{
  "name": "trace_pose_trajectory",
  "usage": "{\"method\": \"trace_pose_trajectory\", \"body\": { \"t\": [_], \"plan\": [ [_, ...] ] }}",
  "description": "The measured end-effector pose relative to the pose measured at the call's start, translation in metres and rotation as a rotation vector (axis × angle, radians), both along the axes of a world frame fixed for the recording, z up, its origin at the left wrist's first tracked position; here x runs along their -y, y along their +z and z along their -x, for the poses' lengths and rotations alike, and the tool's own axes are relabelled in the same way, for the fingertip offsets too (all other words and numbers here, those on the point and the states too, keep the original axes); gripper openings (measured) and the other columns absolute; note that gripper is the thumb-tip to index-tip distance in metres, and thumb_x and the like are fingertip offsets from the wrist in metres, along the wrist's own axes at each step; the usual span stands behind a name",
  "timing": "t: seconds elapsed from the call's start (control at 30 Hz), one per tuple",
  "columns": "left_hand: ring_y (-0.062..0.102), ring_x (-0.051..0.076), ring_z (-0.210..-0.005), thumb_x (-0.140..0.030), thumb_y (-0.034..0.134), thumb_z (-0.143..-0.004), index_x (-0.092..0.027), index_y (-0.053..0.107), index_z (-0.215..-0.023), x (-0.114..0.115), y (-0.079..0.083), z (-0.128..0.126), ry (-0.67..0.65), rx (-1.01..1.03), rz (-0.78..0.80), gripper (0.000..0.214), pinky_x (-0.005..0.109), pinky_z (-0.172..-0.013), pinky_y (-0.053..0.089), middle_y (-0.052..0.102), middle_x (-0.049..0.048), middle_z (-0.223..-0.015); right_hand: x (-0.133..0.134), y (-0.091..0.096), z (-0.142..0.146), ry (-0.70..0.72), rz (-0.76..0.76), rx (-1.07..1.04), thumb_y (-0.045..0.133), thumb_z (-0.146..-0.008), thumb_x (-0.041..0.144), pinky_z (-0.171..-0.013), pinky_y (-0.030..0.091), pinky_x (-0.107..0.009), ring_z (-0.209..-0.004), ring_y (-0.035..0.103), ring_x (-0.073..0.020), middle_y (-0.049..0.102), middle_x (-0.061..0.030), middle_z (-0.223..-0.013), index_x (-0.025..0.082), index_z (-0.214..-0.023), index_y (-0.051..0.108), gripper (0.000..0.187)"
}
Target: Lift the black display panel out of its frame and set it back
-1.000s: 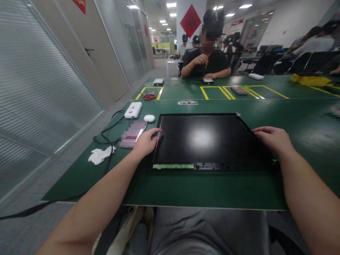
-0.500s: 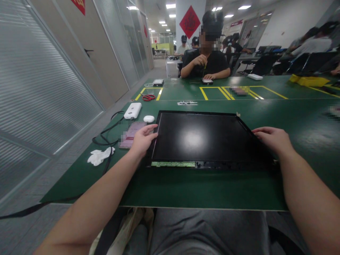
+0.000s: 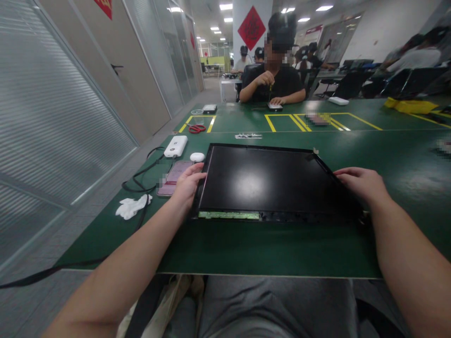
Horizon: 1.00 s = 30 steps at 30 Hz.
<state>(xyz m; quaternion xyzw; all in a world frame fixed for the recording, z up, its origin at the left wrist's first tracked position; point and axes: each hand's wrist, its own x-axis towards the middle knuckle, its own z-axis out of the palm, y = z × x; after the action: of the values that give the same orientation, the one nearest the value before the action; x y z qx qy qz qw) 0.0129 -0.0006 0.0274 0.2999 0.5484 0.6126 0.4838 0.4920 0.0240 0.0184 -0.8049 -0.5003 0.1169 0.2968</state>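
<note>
A black laptop screen panel [image 3: 268, 183] lies face up in front of me, in a dark frame, with a green circuit strip [image 3: 229, 215] along its near edge. My left hand [image 3: 188, 182] grips the panel's left edge, thumb on top and fingers at the side. My right hand [image 3: 362, 183] is closed on the right edge, its fingertips pinching the frame. The undersides of both grips are hidden. The panel's left side looks slightly raised above the green table [image 3: 268, 253].
Left of the panel are a phone [image 3: 172, 180], a white earbud case [image 3: 197, 157], a white power bank [image 3: 175, 146] with a black cable, and a crumpled tissue [image 3: 132, 206]. Beyond lie red-handled scissors [image 3: 196, 129] and small screws [image 3: 248, 136]. Opposite sits a person [image 3: 273, 80] holding a screwdriver.
The panel's left side has risen a little and shifted slightly left, with my left hand moving along with it. My right hand stays nearly in place on the right edge.
</note>
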Motion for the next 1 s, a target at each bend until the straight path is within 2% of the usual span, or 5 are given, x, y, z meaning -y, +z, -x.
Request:
{"method": "trace_pose_trajectory", "body": {
  "t": [0.23, 0.47, 0.7, 0.83, 1.0],
  "plan": [
    [0.072, 0.021, -0.097, -0.006, 0.067, -0.065, -0.021, 0.061, -0.102, -0.0041, -0.0019, 0.0057, -0.034, 0.025, -0.016, 0.040, 0.033, -0.083, 0.062, 0.073, 0.0041, -0.112, -0.0021, -0.0039, -0.0016, 0.006, -0.005, -0.008, 0.064, -0.063, 0.038, -0.086, 0.049, -0.042, -0.078, 0.066, -0.0241, 0.075, -0.0030, -0.081, 0.027, -0.081, 0.079, 0.026],
    [0.074, 0.018, -0.080, -0.003, 0.065, -0.068, -0.022, 0.059, -0.113, -0.0015, 0.0022, 0.0016, -0.024, 0.056, 0.028, 0.049, 0.031, -0.071, 0.062, 0.075, 0.0021, -0.106, -0.0001, -0.0003, 0.0021, -0.002, 0.055, -0.008, 0.063, -0.066, 0.037, -0.090, 0.047, -0.040, -0.082, 0.065, -0.0232, 0.074, -0.0028, -0.089, 0.027, -0.088, 0.080, 0.029],
    [0.074, 0.019, -0.072, -0.009, 0.073, -0.072, -0.023, 0.058, -0.124, 0.0034, 0.0052, -0.0024, -0.018, 0.094, 0.037, 0.056, 0.030, -0.064, 0.061, 0.076, 0.0021, -0.094, -0.0007, 0.0002, 0.0017, 0.005, 0.047, -0.003, 0.063, -0.066, 0.037, -0.088, 0.047, -0.039, -0.082, 0.064, -0.0227, 0.075, -0.0034, -0.089, 0.026, -0.087, 0.080, 0.028],
    [0.072, 0.018, -0.068, -0.022, 0.084, -0.068, -0.018, 0.065, -0.118, 0.0033, 0.0024, -0.0010, -0.081, 0.038, 0.014, 0.054, 0.026, -0.059, 0.056, 0.076, 0.0033, -0.084, -0.0004, 0.0011, 0.0038, 0.002, 0.027, 0.006, 0.063, -0.065, 0.036, -0.086, 0.048, -0.039, -0.082, 0.064, -0.0231, 0.074, -0.0036, -0.085, 0.026, -0.084, 0.079, 0.026],
    [0.068, 0.018, -0.062, -0.034, 0.089, -0.057, -0.015, 0.075, -0.098, 0.0048, 0.0007, 0.0012, -0.110, -0.162, 0.005, 0.048, 0.025, -0.056, 0.051, 0.074, 0.0027, -0.070, -0.0011, 0.0013, 0.0051, 0.001, 0.019, 0.016, 0.063, -0.065, 0.034, -0.085, 0.048, -0.039, -0.081, 0.064, -0.0236, 0.073, -0.0037, -0.082, 0.026, -0.082, 0.079, 0.025]
  ]
}}
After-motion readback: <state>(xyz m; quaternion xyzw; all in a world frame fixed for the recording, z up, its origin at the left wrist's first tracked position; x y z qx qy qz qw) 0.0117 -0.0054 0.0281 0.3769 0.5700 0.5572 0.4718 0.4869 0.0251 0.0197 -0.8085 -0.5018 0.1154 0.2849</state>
